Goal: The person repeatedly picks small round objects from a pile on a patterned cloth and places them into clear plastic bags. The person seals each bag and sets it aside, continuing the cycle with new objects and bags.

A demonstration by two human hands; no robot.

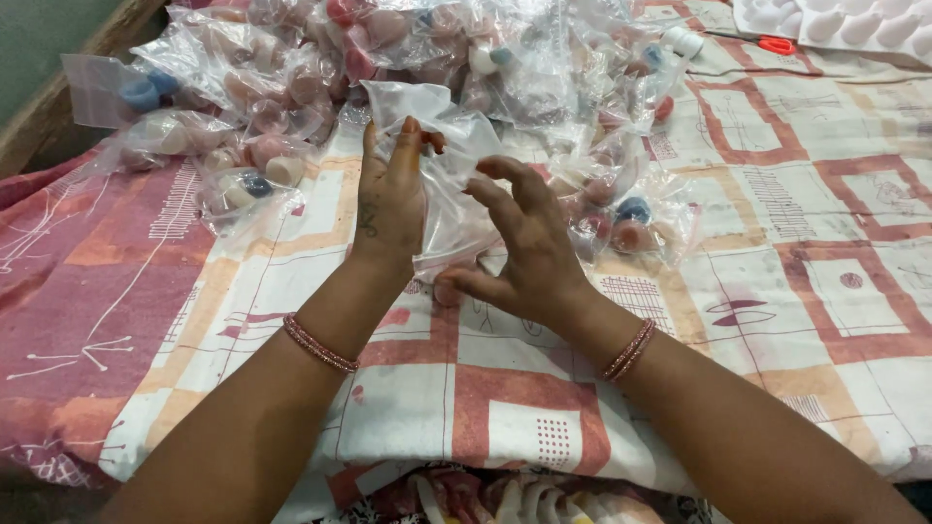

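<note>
Left of the clear plastic bag [451, 209], filled packets [233, 189] of small pink, blue and cream pieces lie heaped on the patterned cloth [777, 291]. The left hand [390, 199] pinches the bag's upper edge, apparently to hold it up and open. The bag hangs between both hands, seemingly empty. Right of it, the right hand [529, 247] has fingers spread, touching the bag's side, gripping nothing. Beyond, a white moulded tray [854, 24] rests.
</note>
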